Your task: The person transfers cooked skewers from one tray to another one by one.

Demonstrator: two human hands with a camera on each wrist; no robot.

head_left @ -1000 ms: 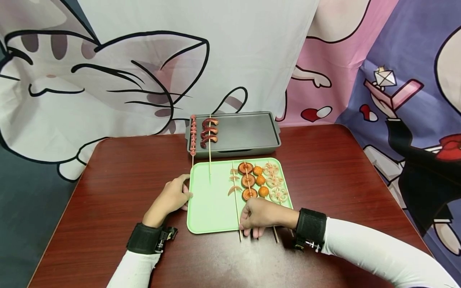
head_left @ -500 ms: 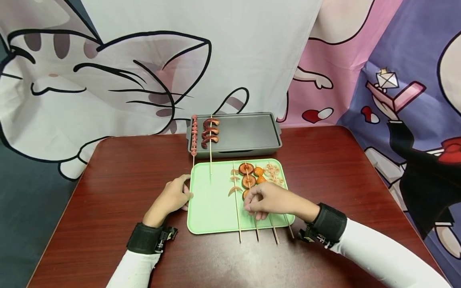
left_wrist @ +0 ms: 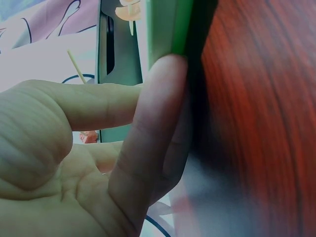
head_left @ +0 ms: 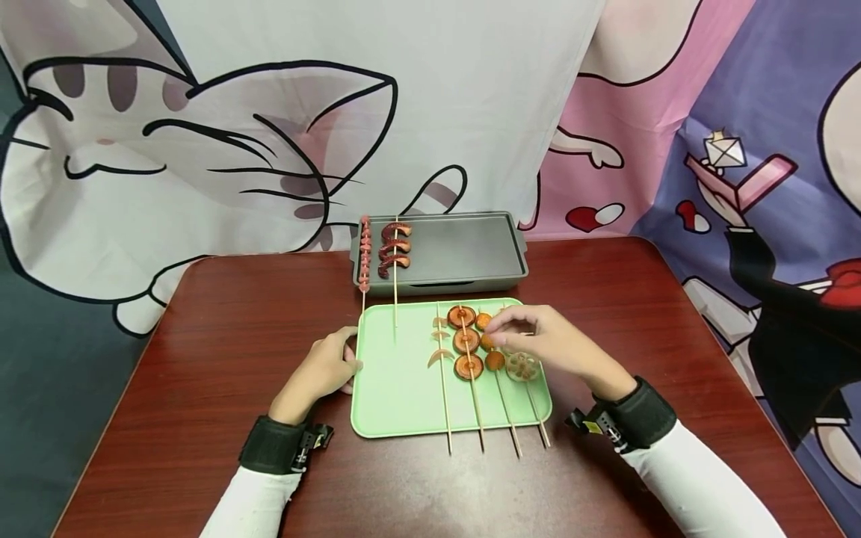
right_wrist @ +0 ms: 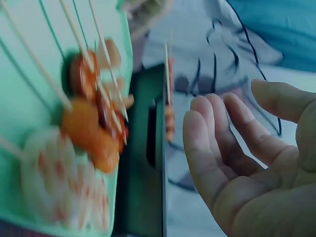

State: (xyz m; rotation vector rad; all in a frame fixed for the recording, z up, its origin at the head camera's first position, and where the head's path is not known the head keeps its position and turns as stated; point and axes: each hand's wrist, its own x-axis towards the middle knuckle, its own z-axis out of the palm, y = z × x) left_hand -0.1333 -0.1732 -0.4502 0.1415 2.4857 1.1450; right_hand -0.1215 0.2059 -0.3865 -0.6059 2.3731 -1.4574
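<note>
A green tray [head_left: 397,403] lies on the table with several food skewers: pale crescents [head_left: 440,345], brown mushroom rounds [head_left: 466,341], orange balls [head_left: 495,360] and lotus root slices [head_left: 522,365]. My right hand [head_left: 503,326] hovers over the far ends of the orange ball and lotus skewers with its fingers loosely bent. In the right wrist view the right hand [right_wrist: 237,148] holds nothing, beside the blurred orange balls [right_wrist: 86,128]. My left hand [head_left: 339,359] rests against the tray's left rim. In the left wrist view its fingers [left_wrist: 148,128] press on the green tray [left_wrist: 168,29].
Behind the green tray stands a grey grill pan [head_left: 464,250] holding a sausage skewer [head_left: 364,254] and a skewer of red curled pieces [head_left: 392,250]. The brown table [head_left: 222,351] stands in front of a cartoon-printed cloth. The skewer sticks overhang the tray's near edge.
My right hand has left the skewer sticks at the tray's near edge and moved up and to the right over the food. The left hand has stayed on the rim.
</note>
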